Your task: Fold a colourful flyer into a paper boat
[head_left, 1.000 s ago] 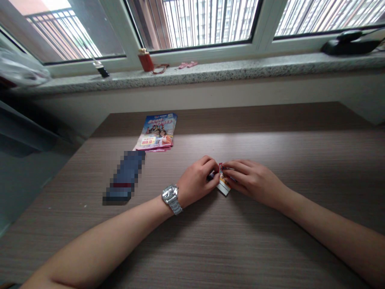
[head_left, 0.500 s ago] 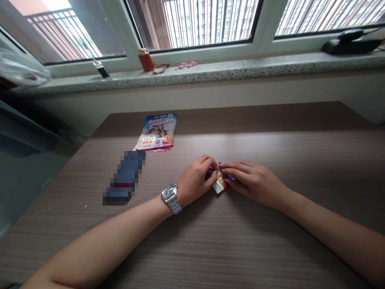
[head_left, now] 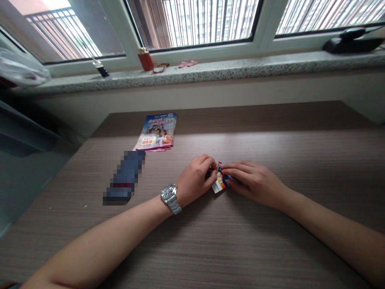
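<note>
Between my two hands is a small folded piece of printed paper [head_left: 219,183], coloured white, orange, red and blue, on or just above the tabletop. My left hand [head_left: 198,176], with a silver watch [head_left: 170,196] on its wrist, has its fingers curled and closed on the paper's left side. My right hand [head_left: 254,180] reaches in from the right, its fingers together and their tips pressed on the paper's right side. The fingers cover part of the paper, so its full folded shape is hidden.
A stack of printed flyers [head_left: 158,132] lies at the table's back left. In front of it is a dark blurred-out object [head_left: 124,176]. A red container with a strap [head_left: 146,60] and a black device [head_left: 349,43] stand on the granite windowsill [head_left: 240,68] behind the wooden table [head_left: 270,249].
The folded paper has shifted and turned very slightly between my fingers, showing a little more of its blue part. Both hands stay in nearly the same place.
</note>
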Demonstrator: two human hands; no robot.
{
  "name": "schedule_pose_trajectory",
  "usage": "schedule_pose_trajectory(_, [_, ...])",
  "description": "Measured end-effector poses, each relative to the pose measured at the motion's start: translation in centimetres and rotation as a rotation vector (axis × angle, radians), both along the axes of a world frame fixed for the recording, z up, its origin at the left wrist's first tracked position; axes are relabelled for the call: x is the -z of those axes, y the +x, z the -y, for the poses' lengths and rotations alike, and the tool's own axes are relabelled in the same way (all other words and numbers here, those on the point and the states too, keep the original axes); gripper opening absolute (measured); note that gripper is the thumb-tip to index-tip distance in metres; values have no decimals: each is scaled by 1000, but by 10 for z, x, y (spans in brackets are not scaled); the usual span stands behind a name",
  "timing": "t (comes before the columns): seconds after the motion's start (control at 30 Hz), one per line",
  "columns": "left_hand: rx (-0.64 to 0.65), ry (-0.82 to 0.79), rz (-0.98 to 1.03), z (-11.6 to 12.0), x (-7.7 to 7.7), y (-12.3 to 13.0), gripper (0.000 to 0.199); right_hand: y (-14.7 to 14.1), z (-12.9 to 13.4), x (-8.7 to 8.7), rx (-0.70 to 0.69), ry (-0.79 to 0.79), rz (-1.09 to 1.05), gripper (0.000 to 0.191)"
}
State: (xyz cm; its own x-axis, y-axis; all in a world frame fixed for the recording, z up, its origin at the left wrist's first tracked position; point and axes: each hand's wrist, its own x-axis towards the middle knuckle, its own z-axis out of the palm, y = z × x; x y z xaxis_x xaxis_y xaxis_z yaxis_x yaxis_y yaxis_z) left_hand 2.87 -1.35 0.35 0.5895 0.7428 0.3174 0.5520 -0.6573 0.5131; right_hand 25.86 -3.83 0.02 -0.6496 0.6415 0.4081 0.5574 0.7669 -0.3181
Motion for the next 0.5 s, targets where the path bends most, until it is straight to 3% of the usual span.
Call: schedule_pose_trajectory(0.5, [4, 3, -21, 0, 3, -2, 4, 1, 3, 7, 7, -65, -61, 37])
